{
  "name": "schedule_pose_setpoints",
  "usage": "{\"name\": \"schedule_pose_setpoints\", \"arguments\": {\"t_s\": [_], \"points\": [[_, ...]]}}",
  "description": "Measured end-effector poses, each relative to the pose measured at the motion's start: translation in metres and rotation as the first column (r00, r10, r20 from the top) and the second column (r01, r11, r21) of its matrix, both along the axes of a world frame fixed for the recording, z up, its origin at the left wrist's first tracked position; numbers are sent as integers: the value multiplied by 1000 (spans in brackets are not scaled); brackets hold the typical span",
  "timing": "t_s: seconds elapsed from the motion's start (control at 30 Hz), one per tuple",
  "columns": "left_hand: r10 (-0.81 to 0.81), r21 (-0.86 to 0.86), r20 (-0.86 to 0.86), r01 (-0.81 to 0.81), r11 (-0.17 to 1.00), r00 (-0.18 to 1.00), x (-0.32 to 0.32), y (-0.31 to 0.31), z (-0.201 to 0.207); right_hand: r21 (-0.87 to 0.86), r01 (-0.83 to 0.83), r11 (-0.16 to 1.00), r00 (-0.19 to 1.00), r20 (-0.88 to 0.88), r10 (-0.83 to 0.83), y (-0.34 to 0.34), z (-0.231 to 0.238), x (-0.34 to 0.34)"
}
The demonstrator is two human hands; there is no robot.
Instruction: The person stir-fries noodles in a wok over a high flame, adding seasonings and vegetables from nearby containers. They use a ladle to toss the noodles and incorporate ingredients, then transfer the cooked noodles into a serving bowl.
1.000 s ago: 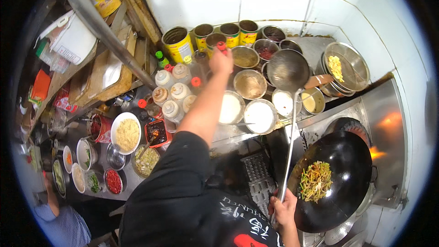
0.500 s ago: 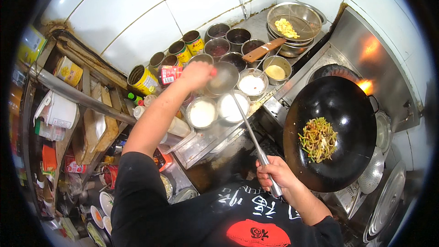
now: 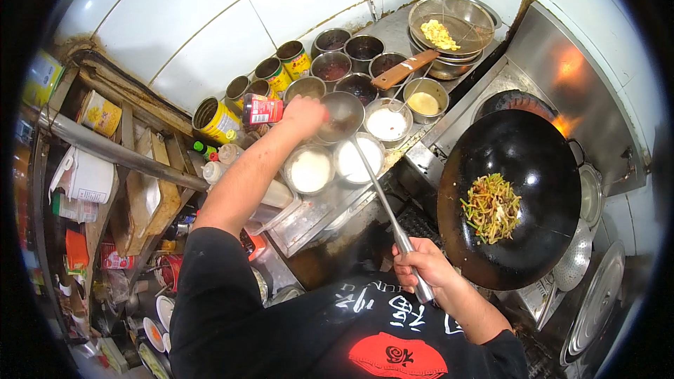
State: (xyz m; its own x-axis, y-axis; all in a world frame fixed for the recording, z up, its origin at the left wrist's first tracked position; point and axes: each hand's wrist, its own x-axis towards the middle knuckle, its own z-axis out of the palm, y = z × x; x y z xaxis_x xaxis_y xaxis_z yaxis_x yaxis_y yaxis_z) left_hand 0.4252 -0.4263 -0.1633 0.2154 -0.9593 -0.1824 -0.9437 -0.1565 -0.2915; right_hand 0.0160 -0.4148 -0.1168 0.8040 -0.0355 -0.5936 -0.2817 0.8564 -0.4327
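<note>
My left hand (image 3: 303,118) is wrapped round a bottle (image 3: 264,109) with a red-and-white label, held nearly level. Its red mouth end points over the bowl of a steel ladle (image 3: 342,118). In my right hand (image 3: 423,267) is the ladle's long handle, gripped near its end. The ladle's bowl hangs above several pots of seasonings, close to two pots of white powder (image 3: 309,170). To the right, a black wok (image 3: 537,238) holds cooked green and brown strips (image 3: 491,208). Whether liquid leaves the bottle is too small to tell.
A wire strainer (image 3: 460,17) with yellow pieces rests on stacked bowls at the back. Yellow cans (image 3: 214,121) line the wall. Flame (image 3: 564,125) shows behind the wok. A perforated skimmer (image 3: 572,260) lies right of it. Cluttered shelves (image 3: 126,161) stand at left.
The bottle has tipped slightly, its label end now a little higher. The ladle stays nearly in place beneath its mouth. The whole view has shifted slightly.
</note>
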Motion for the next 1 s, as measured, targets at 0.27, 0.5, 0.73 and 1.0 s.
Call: {"name": "schedule_pose_setpoints", "arguments": {"t_s": [0.27,0.5,0.73,1.0], "points": [[41,-127,-22,-44,991,999,9,21,2,-3,-32,999,999,7,32,-1,4,13],[85,-521,-521,-395,757,849,44,38,26,84,-49,995,997,70,43,-5,12,29],[-128,-583,-795,-690,430,592,102,62,48,194,-21,981,973,229,-24,-10,41,35],[-186,-491,-871,-794,360,454,142,69,-13,92,224,970,945,222,-239,-3,70,-22]]}}
